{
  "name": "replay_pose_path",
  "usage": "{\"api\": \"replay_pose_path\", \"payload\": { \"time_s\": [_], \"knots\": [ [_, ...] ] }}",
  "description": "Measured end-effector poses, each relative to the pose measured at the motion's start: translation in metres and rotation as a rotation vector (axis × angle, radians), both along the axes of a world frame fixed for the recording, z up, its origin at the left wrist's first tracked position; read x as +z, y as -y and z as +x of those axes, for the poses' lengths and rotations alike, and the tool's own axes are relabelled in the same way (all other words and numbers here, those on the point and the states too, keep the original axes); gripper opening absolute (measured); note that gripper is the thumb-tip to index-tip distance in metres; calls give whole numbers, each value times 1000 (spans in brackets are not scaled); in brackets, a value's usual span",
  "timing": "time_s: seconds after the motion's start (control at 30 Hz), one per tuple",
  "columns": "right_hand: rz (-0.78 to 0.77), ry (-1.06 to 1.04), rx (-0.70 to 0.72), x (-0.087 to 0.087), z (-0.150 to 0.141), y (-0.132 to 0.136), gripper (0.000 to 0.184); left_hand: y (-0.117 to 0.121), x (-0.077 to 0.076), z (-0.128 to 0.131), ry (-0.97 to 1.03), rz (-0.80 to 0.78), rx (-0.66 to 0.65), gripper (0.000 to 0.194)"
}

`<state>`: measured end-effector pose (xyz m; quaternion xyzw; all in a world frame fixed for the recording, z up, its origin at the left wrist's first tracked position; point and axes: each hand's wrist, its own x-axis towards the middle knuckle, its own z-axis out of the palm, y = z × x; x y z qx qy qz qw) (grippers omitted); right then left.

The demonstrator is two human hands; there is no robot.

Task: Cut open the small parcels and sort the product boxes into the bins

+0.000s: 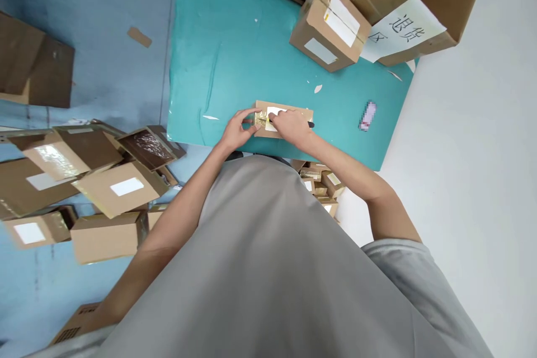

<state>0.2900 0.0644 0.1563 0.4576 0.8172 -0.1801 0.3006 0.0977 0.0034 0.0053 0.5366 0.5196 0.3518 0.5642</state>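
A small flat cardboard box (293, 109) with a white label lies near the front edge of a teal table (226, 50). My left hand (236, 130) grips the box's left end, fingers curled round it. My right hand (291, 126) rests on top of the box, closed on a thin dark tool (310, 124) whose yellow tip meets the shiny tape at the box's left end.
A taped cardboard box (329, 25) and a large open carton with a white paper sign (403, 28) stand at the table's far right. Several labelled boxes (104, 187) are piled on the blue floor to the left. More small boxes (321, 182) lie under the table.
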Motion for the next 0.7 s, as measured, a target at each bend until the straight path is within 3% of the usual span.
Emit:
{"api": "replay_pose_path", "payload": {
  "time_s": [0.1,0.3,0.43,0.57,0.7],
  "knots": [
    [5,3,-38,1,35,1,39,4,0,1,-32,-48,41,63],
    [-18,170,-106,26,142,10,38,10,4,8,-58,-113,110,69],
    [-24,144,-99,30,179,15,42,9,11,17,-50,-125,173,66],
    [-22,-45,-165,16,217,20,44,12,11,9,-20,-180,286,69],
    [76,-369,-598,-22,242,36,42,17,3,-15,2,-252,422,70]
  ]
}}
